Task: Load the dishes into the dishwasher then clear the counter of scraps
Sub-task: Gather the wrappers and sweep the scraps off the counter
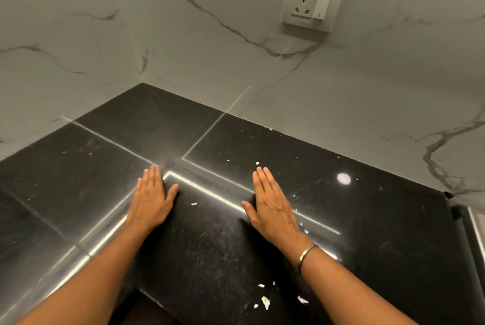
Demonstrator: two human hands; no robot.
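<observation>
**A:** ok so what's around the hands here?

**B:** Biggest thing is the white marble wall (pixel 236 49) wrapping the corner. Below it is the glossy black counter (pixel 380 219), with thin light streaks reflecting across it.

**A:** and the hands?

**B:** Both lie flat, palms down, well apart. Left hand (pixel 152 201) has its fingers pressed together and the thumb sticking out, and the right hand (pixel 273 206) is the same.

**A:** anything else?

**B:** There's a socket plate (pixel 311 3) high on the wall and a thin bangle (pixel 308 254) on the right wrist.

**A:** and the scraps?

**B:** The pale scraps (pixel 265 302) mostly sit near the front edge under the right forearm. One flake (pixel 193 204) lies between the hands, and a few are beside the right hand. Nothing covers them.
</observation>
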